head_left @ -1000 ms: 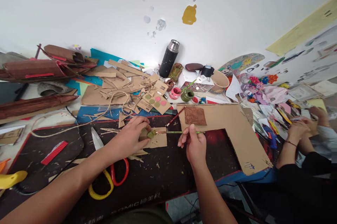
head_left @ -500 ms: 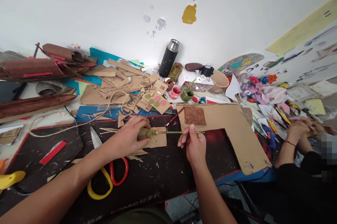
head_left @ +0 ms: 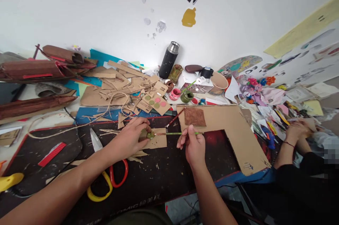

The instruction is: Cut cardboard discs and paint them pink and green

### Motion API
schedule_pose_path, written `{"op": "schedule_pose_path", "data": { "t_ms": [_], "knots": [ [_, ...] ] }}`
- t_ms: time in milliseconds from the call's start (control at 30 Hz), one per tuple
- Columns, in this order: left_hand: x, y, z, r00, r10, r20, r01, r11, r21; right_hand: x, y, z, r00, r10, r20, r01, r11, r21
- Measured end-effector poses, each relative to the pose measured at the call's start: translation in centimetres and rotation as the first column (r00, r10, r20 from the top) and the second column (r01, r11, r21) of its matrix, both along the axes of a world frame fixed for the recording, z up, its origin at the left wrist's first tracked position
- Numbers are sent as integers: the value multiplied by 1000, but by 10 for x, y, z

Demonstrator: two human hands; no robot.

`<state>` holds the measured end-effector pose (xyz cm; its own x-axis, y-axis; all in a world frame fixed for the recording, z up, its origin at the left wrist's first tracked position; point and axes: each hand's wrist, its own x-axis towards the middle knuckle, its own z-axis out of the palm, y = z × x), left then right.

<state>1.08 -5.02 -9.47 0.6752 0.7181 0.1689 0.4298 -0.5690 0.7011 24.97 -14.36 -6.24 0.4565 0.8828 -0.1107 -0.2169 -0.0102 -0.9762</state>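
Observation:
My left hand (head_left: 132, 136) has its thumb and curled fingers on a small rectangular piece of cardboard (head_left: 160, 141) lying on the dark mat. Between thumb and fingers shows a small round green-painted spot (head_left: 150, 135); whether it is a separate piece I cannot tell. In my right hand (head_left: 194, 144) is a thin green-handled paintbrush (head_left: 171, 133), pinched level, its tip touching the green spot. Scissors (head_left: 107, 172) with red and yellow handles lie partly under my left forearm. Beyond my right hand, a brown-painted rectangle (head_left: 195, 117) rests on a large L-shaped cardboard sheet (head_left: 222, 114).
Open jars of green paint (head_left: 187, 96) and pink paint (head_left: 175, 94) stand behind, near a black thermos (head_left: 168, 60). Cardboard scraps (head_left: 119, 80) are piled at back left. A second brush (head_left: 174, 118) leans on the sheet. At right, another person's hands (head_left: 295, 133) work.
The brush tip stays at the green spot, with my right hand shifted only slightly. My left hand keeps its place on the cardboard. The whole view has tilted a little.

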Motion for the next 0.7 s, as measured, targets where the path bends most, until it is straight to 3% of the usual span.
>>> {"op": "schedule_pose_path", "data": {
  "t_ms": [267,467,700],
  "knots": [
    [1,-1,1,1000,21,4,-21,1000,10,2,0,-6,998,2,58,-1,1000,-25],
    [1,-1,0,1000,25,-1,-25,999,23,5,0,0,999,-34,1,34,999,-4],
    [2,-2,2,1000,21,15,-21,999,34,0,1,-6,998,20,52,-18,999,-29]
  ]
}}
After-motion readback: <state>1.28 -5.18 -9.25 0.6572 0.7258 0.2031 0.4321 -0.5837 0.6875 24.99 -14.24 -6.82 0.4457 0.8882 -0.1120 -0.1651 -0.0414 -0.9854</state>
